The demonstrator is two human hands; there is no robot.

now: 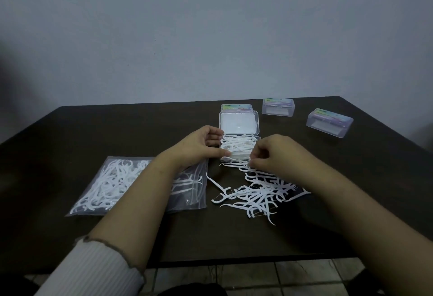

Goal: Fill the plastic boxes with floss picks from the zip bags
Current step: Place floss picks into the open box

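An open plastic box sits on the dark table, lid swung back and flat, its tray holding a tangle of white floss picks. The left hand grips the box's left wall, thumb on the near side and fingers curled on the far side. The right hand hovers at the box's near right corner, fingertips pinched together, apparently on one or more picks; the exact hold is blurred. A loose pile of picks lies on the table just in front of the box, beneath the right wrist. Two zip bags lie to the left under the left forearm, overlapping, the left one full of picks. Two closed boxes stand far right; a third stands behind the open lid.
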